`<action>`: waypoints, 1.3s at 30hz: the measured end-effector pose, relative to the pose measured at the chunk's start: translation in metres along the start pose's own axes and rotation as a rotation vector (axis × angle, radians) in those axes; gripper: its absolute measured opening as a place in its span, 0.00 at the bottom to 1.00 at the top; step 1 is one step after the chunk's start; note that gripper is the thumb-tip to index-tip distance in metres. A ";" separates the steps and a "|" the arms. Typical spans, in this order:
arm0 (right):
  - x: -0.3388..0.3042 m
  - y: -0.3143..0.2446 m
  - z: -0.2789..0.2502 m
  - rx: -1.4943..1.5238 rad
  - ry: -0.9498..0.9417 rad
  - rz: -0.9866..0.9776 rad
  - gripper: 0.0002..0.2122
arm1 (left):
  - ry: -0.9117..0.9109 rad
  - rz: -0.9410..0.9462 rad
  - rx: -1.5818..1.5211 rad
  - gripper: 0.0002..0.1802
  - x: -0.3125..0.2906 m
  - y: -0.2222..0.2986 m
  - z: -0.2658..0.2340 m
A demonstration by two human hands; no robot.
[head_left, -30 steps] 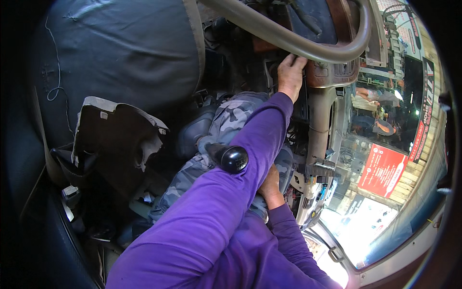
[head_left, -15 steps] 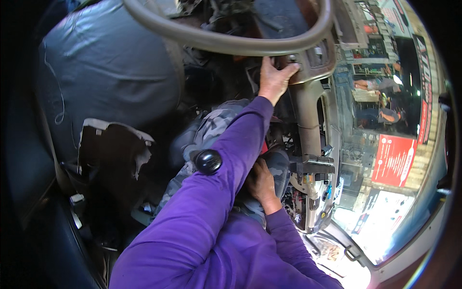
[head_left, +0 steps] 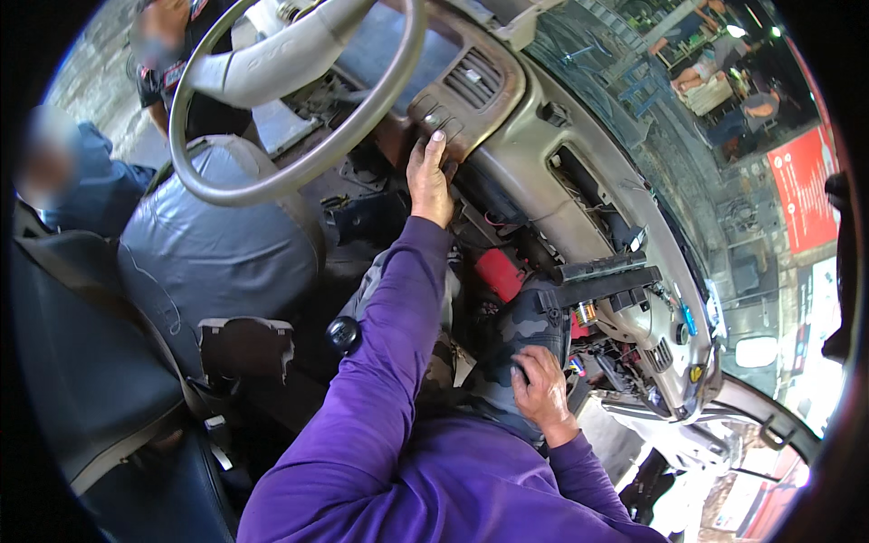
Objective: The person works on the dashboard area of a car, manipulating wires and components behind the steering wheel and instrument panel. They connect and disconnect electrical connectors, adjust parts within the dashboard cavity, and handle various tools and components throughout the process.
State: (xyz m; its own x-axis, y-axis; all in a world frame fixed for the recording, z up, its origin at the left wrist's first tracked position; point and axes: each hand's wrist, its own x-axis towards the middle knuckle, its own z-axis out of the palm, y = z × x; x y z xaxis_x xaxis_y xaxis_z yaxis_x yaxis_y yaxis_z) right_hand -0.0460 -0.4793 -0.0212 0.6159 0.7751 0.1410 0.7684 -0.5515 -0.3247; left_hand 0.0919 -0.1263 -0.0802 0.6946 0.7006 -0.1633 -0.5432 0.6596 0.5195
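My left hand (head_left: 431, 185) reaches up to the dashboard panel (head_left: 457, 113), below an air vent and beside the steering wheel (head_left: 303, 176). Its thumb lies over the small switches (head_left: 441, 119) on the panel's lower corner, while the fingers curl at the edge, partly hidden. My right hand (head_left: 543, 389) rests on my camouflage-trousered leg (head_left: 516, 348), fingers loosely bent and apart, with nothing seen in it. A black gear knob (head_left: 344, 335) shows beside my left forearm.
Opened dash parts with a black bracket (head_left: 605, 281) and wiring lie right of my knee. A red piece (head_left: 500, 274) sits beyond it. A grey covered engine hump or seat (head_left: 222, 231) stands left. Two people are at the upper left; others are outside the windscreen.
The view has turned, so the wheel appears farther left. My right hand has come up from beside my leg onto it. My left hand remains at the panel, its thumb now over the switches.
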 end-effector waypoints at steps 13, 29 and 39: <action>0.186 -0.024 -0.133 0.016 0.179 -0.362 0.08 | 0.039 0.053 0.172 0.21 0.000 0.006 0.008; 0.420 0.022 -0.052 -0.170 0.304 -0.003 0.27 | 0.124 0.159 0.414 0.19 0.003 0.003 0.021; 0.434 0.019 -0.071 -0.513 0.211 -0.112 0.27 | 0.019 0.105 0.043 0.24 -0.006 -0.010 0.040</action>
State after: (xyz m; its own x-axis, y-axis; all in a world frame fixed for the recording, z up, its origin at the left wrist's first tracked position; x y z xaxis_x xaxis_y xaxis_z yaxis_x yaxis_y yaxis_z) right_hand 0.2484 -0.1757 0.1003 0.5067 0.7880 0.3496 0.7846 -0.5896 0.1917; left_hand 0.1119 -0.1473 -0.0508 0.6255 0.7708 -0.1214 -0.5916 0.5699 0.5703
